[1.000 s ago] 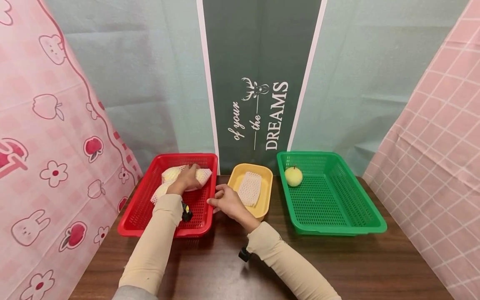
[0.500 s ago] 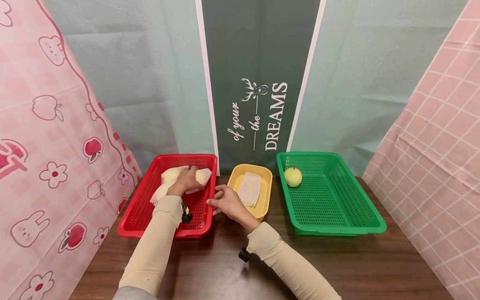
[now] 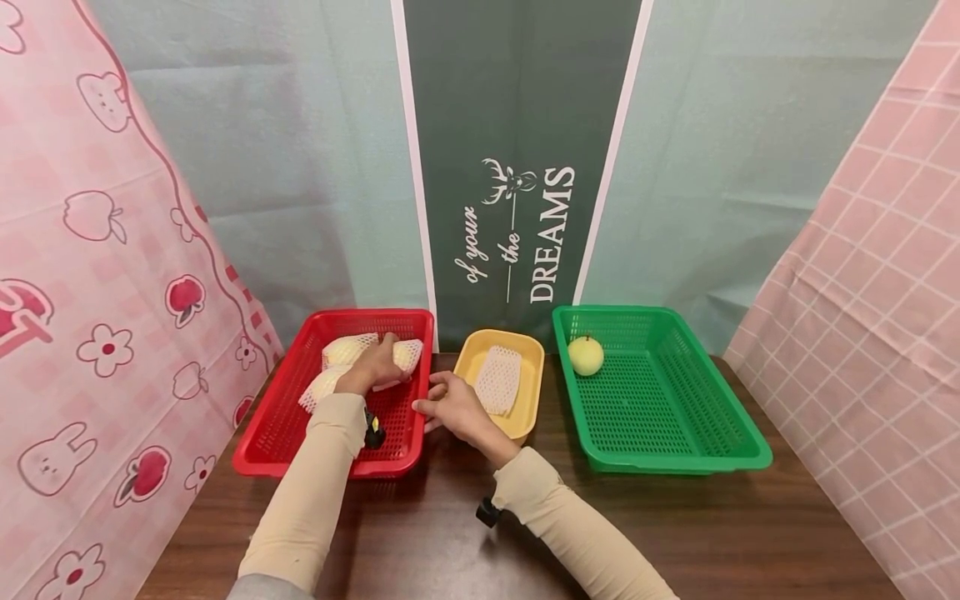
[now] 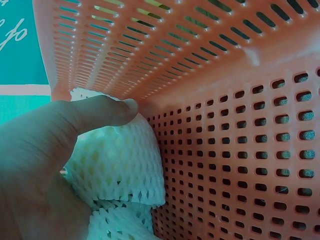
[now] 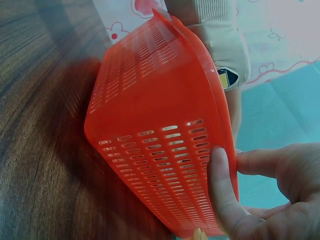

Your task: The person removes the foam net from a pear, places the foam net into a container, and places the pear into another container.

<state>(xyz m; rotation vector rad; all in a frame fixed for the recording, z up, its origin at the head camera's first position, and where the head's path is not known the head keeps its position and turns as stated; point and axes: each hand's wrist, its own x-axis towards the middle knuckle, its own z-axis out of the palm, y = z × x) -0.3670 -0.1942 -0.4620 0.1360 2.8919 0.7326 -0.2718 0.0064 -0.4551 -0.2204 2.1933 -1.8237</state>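
Inside the red basket (image 3: 247, 458), my left hand (image 3: 373, 365) grips a fruit in a white foam net (image 3: 407, 355). In the left wrist view, the thumb (image 4: 107, 110) lies over the top of the netted fruit (image 4: 120, 160), beside the slotted basket wall. Two more netted fruits, pale yellow through the mesh, lie at the hand's left: a rear fruit (image 3: 348, 348) and a front fruit (image 3: 318, 390). My right hand (image 3: 459, 408) pinches the basket's right rim; the right wrist view has thumb and fingers on either side of the rim (image 5: 220, 105).
Right of the red basket stands a small yellow tray (image 3: 531, 400) with an empty foam net (image 3: 498, 379) in it. Farther right, a green basket (image 3: 675, 461) holds one bare pale-yellow fruit (image 3: 586, 356) with a stem. Curtains hang behind and beside the wooden table (image 3: 450, 533).
My left fingers have shifted slightly on the netted fruit, and more of it shows at their right. The right hand stays on the basket rim.
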